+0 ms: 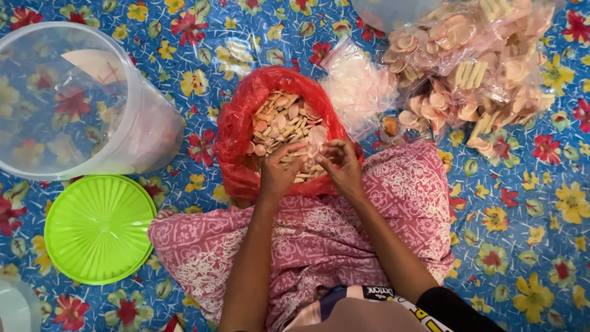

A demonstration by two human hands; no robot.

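Forearms run forward from you over your pink patterned cloth lap [344, 233], both bare, converging toward the middle. Your left hand [279, 169] is bent at the wrist with fingers curled down, dipping into the crackers at the near edge of the bag; its grasp is narrow, though you cannot tell what it has pinched. Your right hand [343, 165] sits just beside it, fingers gathered around a small clear plastic packet [317, 138] that it holds up over the heap. The two hands nearly touch.

Under them, the red plastic bag [246, 123] lies open, resting against your lap, full of small pale pink and beige crackers [279, 123]. To your left, on the blue flowered plastic mat [528, 203], lies a round bright green ribbed lid [98, 227]; beyond it a large translucent plastic tub [67, 98] lies tipped on its side, well apart from the bag. Further right, just past the bag, sits a crumpled clear plastic bag [359, 86], and beyond that a heap of clear packets of pink crackers [467, 61].
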